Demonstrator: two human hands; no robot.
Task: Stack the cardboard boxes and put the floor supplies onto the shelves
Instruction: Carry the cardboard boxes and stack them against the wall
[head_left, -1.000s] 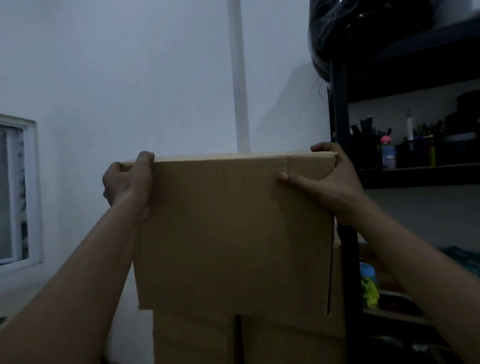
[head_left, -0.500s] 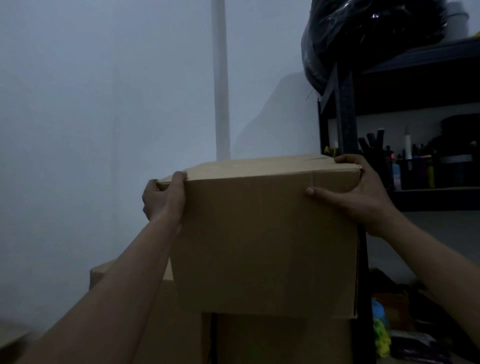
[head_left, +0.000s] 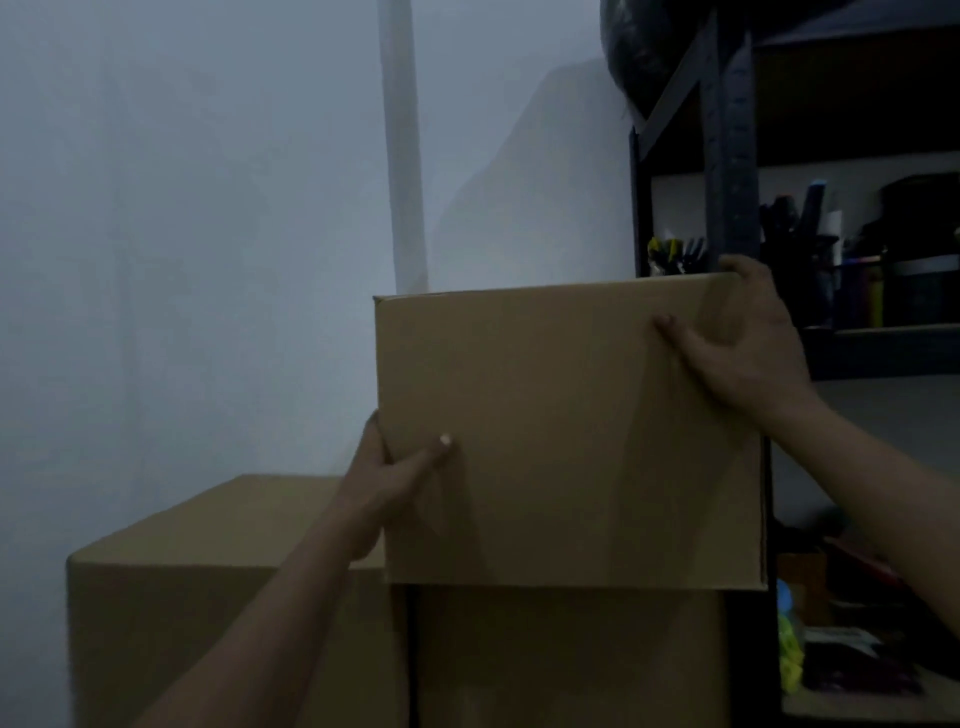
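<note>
Your left hand (head_left: 384, 478) grips the left edge of the top box (head_left: 561, 431) low down, with the thumb flat on the front face and the fingers wrapped round the side. Your right hand (head_left: 748, 348) holds the upper right corner, thumb on the front and fingers curled over the top. The box sits on the lower box (head_left: 561, 654) or only just above it; you cannot tell from here whether its weight is fully down.

Square it before you let go. It looks wider than the box beneath and overhangs on both sides, so centre it and press it flat. Its right edge is tight against the shelf unit (head_left: 727, 156), so slide it carefully. Release one hand at a time (a light box tips easily).

All the boxes are closed, so their contents are hidden, including those of the wide box (head_left: 218, 597) just to the left. Further back, holders on the shelf hold upright pens (head_left: 675, 254). The dark tubs beside them are too dim to read.
</note>
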